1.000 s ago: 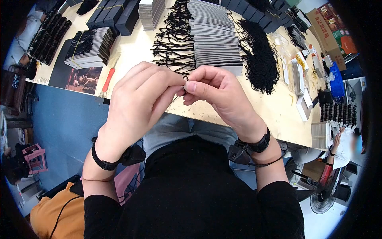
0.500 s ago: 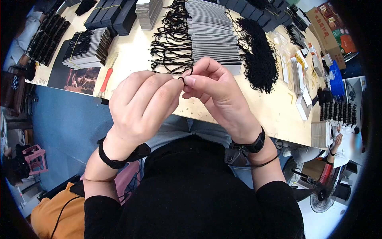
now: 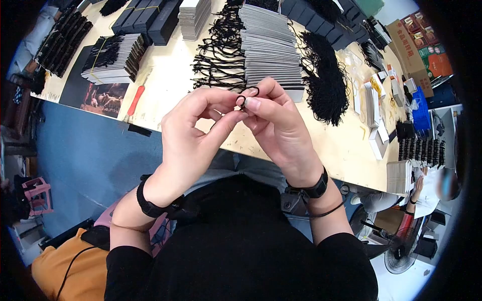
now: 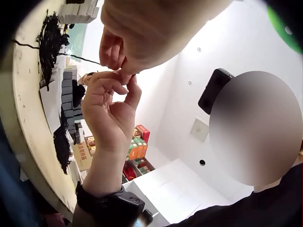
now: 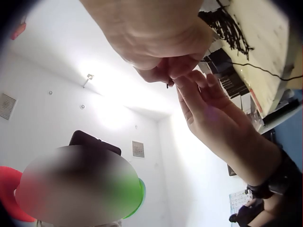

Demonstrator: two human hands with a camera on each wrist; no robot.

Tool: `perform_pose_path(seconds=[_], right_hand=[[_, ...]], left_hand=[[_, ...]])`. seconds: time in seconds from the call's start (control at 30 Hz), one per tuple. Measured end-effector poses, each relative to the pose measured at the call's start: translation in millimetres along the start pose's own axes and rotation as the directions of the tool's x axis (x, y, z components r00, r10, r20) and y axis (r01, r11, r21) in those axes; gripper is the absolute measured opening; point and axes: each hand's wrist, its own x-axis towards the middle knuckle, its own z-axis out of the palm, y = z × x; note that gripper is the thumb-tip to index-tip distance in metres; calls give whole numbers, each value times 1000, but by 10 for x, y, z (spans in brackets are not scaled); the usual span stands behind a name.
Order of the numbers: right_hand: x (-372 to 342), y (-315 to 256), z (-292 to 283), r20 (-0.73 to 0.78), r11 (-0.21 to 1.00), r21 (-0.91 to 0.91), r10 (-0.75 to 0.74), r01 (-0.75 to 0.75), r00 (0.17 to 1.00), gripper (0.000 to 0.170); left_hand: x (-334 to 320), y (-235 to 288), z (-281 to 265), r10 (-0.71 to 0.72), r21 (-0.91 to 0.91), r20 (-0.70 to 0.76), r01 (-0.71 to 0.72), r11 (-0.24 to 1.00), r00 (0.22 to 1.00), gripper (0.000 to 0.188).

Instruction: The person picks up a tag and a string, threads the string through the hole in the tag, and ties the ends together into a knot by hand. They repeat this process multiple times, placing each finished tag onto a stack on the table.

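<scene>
Both hands meet above the front of the table. In the head view, a thin black cord (image 3: 249, 92) bends into a small loop at the fingertips. My right hand (image 3: 283, 128) pinches it between thumb and index finger. My left hand (image 3: 188, 125) has its thumb and index fingertips at the same cord, with a gap between thumb and palm side. A length of the cord (image 4: 78, 57) stretches away from the hands in the left wrist view. The right wrist view shows a dark cord end (image 5: 167, 85) below the right fingertips.
Behind the hands lies a long row of grey flat pieces (image 3: 271, 55) with black cords (image 3: 218, 57). A heap of black cord (image 3: 326, 80) lies to its right. A red-handled tool (image 3: 135, 100) sits near the front edge, and black boxes (image 3: 165, 22) stand farther back.
The left hand has turned, spreading its thumb from its index finger. Both hands have shifted slightly, and the cord loop now shows larger above the fingertips.
</scene>
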Motion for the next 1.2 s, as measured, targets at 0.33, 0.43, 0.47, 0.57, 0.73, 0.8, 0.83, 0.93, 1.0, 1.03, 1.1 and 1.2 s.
perform_pose_path(seconds=[0.33,0.43,0.47,0.57,0.73,0.8,0.83,0.93,1.0,1.03,1.1,1.2], right_hand=[[16,-9,-65,-17,984,-73,-166,164,986,12],[6,-42,-50,12,940,-218,-265,261,964,13],[2,-51,-38,35,909,-280,-311,308,950,14],[-25,-72,15,59,901,-287,-321,324,945,14],[-9,-70,-38,162,772,-455,-419,444,893,14],[-9,-95,-24,178,732,-500,-437,463,882,14],[-14,-103,-20,188,666,-557,-482,497,856,15],[-37,-115,-46,252,507,-665,-539,548,804,17],[-47,-112,-69,306,417,-709,-544,568,781,18],[-48,-107,-75,342,343,-734,-560,586,755,18],[-40,-100,-72,378,267,-753,-573,601,727,18],[-26,-80,-36,392,179,-760,-640,624,661,18]], left_hand=[[66,-43,38,23,-74,54,-19,997,998,11],[108,48,10,-188,-380,222,263,887,957,17],[113,48,10,-187,-380,221,261,887,957,17],[135,44,8,-259,-543,269,368,755,928,17],[163,-31,-25,-322,-695,440,545,469,838,13],[169,-45,-38,-327,-689,481,581,433,814,13],[167,-43,-53,-333,-676,497,598,430,801,13],[148,38,-50,-380,-640,507,633,436,774,14],[141,96,-48,-422,-620,493,647,443,761,14],[140,114,-50,-426,-605,476,638,476,769,14],[138,133,-44,-430,-588,459,629,509,778,15],[130,133,-26,-412,-514,367,551,658,834,13]])
